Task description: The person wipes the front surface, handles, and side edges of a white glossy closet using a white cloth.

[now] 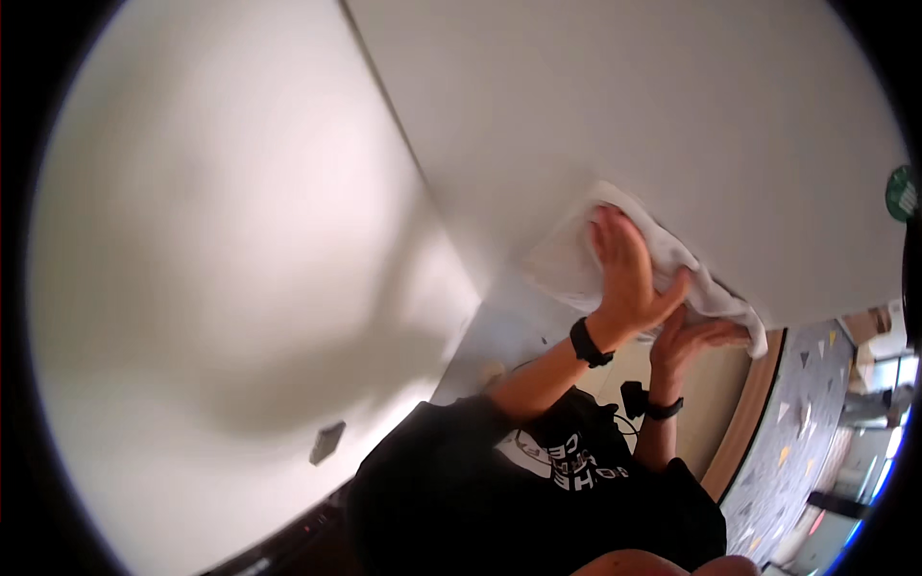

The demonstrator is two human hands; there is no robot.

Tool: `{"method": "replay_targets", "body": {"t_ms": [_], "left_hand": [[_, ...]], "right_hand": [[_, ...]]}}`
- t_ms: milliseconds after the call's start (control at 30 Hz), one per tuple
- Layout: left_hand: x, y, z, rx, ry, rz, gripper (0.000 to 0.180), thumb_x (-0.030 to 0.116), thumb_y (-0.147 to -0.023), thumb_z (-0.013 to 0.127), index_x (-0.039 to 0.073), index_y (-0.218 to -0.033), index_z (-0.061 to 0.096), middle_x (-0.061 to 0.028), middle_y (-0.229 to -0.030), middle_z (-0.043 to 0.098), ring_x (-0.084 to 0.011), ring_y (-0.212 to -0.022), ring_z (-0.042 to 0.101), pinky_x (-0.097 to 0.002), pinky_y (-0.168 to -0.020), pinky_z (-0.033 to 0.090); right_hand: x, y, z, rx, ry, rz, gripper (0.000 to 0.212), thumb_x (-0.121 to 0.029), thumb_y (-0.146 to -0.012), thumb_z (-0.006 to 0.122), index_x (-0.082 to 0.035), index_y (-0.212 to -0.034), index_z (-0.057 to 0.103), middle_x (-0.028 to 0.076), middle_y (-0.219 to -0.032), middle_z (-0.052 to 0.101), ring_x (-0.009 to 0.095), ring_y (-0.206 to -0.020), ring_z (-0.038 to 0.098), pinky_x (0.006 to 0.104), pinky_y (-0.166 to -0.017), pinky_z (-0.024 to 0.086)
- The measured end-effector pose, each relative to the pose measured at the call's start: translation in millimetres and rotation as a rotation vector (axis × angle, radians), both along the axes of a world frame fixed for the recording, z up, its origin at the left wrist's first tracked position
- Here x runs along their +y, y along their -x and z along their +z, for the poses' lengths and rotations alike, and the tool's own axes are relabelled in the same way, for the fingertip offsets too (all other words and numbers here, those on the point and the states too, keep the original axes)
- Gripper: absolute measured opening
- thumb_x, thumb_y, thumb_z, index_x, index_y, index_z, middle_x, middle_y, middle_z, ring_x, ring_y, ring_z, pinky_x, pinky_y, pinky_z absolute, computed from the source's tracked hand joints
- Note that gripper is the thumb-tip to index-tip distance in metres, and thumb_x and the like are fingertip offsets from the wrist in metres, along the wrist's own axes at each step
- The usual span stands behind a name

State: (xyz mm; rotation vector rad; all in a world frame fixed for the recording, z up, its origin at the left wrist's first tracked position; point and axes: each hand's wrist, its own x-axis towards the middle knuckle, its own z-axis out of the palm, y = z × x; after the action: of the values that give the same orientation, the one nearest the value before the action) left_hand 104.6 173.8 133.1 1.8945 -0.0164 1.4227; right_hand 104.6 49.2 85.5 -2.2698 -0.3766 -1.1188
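Observation:
A white cloth (711, 293) lies bunched and folded against a smooth pale grey panel (672, 115). My left hand (626, 274) rests on the cloth with its fingers stretched out and thumb spread to the right. Lower and to the right, my right hand (699, 338) is against the cloth's lower part, its fingers extended rightward and its thumb apart. Part of the cloth is hidden behind both hands. A black band circles each wrist.
A bright white wall (211, 221) meets the panel at a corner on the left. Low on it is a small grey plate (327, 444). A round green sticker (901, 194) is at the far right. Wooden trim (744, 413) borders a patterned carpet (783, 442).

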Motion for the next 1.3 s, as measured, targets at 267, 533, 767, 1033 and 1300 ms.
{"method": "replay_targets", "body": {"t_ms": [267,533,767,1033,1300], "left_hand": [[79,-18,27,0.103,0.283,0.101,0.087,0.037,-0.086,0.047,-0.001,-0.134,-0.013,-0.0204,-0.141,-0.017,-0.0304,-0.132,-0.014,-0.0432,-0.105,-0.005],[102,-14,55,0.093,0.392,0.074,0.079,0.034,-0.088,0.042,-0.002,-0.135,-0.01,-0.0209,-0.141,-0.017,-0.03,-0.132,-0.013,-0.0408,-0.106,-0.003],[120,-36,37,0.044,0.293,0.038,0.073,0.035,-0.09,0.037,0.0,-0.137,-0.006,-0.018,-0.143,-0.013,-0.0274,-0.134,-0.008,-0.0372,-0.106,0.002],[67,-22,44,0.033,0.142,-0.21,0.074,0.021,-0.081,0.05,0.001,-0.138,0.007,-0.0175,-0.144,-0.005,-0.028,-0.134,-0.005,-0.0422,-0.106,0.001],[24,-25,22,0.209,-0.039,-0.157,0.103,0.033,-0.072,0.068,0.004,-0.138,-0.005,-0.0207,-0.142,-0.013,-0.0366,-0.131,-0.013,-0.0488,-0.104,-0.001]], "right_hand": [[70,-16,38,0.187,0.217,0.021,0.065,-0.034,-0.081,0.054,0.013,-0.119,0.03,0.043,-0.122,0.017,0.059,-0.115,0.012,0.0654,-0.092,0.008],[92,-21,76,-0.006,0.201,0.048,0.046,-0.03,-0.073,0.058,-0.02,-0.117,0.05,0.008,-0.093,0.052,0.026,-0.082,0.05,0.0585,-0.085,0.027],[98,-39,71,-0.051,0.171,0.011,0.056,-0.033,-0.066,0.061,-0.019,-0.119,0.049,0.008,-0.098,0.049,0.027,-0.092,0.047,0.0552,-0.09,0.025],[24,-53,63,-0.062,0.154,-0.19,0.071,-0.027,-0.072,0.055,0.008,-0.128,0.028,0.038,-0.133,0.01,0.051,-0.125,0.008,0.0571,-0.102,0.006],[-12,-56,77,-0.107,0.065,-0.133,0.073,-0.025,-0.068,0.061,0.005,-0.127,0.031,0.034,-0.13,0.02,0.053,-0.121,0.018,0.057,-0.098,0.019]]}}
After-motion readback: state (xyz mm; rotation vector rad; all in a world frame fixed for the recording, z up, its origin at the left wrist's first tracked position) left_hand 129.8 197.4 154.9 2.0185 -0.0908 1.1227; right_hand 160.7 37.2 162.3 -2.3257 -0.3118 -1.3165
